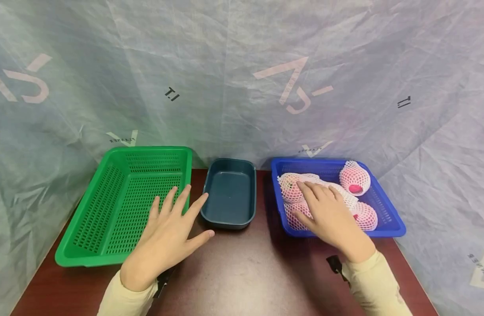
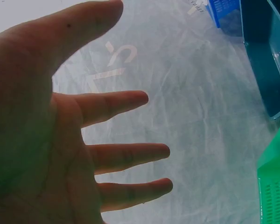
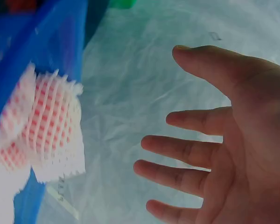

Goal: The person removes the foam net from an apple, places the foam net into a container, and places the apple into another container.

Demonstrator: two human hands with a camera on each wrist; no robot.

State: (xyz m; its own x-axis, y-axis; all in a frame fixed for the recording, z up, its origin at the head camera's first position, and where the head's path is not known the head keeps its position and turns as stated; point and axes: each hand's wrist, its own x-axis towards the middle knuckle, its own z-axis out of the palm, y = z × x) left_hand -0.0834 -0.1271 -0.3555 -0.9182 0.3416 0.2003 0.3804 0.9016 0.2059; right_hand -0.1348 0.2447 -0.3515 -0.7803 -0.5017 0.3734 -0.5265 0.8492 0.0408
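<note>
My left hand point(image 1: 166, 237), fingers spread and straight, hovers over the near right side of a green perforated basket point(image 1: 84, 260). Nothing is in its palm in the left wrist view. My right hand point(image 1: 330, 215) hangs over a blue basket point(image 1: 384, 210), its fingers extended and holding nothing. Inside the blue basket lie several round reddish fruits in white foam nets, among them one fruit point(image 1: 354, 177) at the back right and another point(image 1: 367, 216) at the front right. The right hand hides part of the netted fruits in the head view. A netted fruit point(image 3: 53, 126) also shows in the right wrist view.
Between the two baskets stands a dark teal tray point(image 1: 230, 199) with nothing in it. All three sit on a dark reddish-brown table point(image 1: 242, 272). A grey printed cloth point(image 1: 226, 87) hangs behind and at both sides of the table.
</note>
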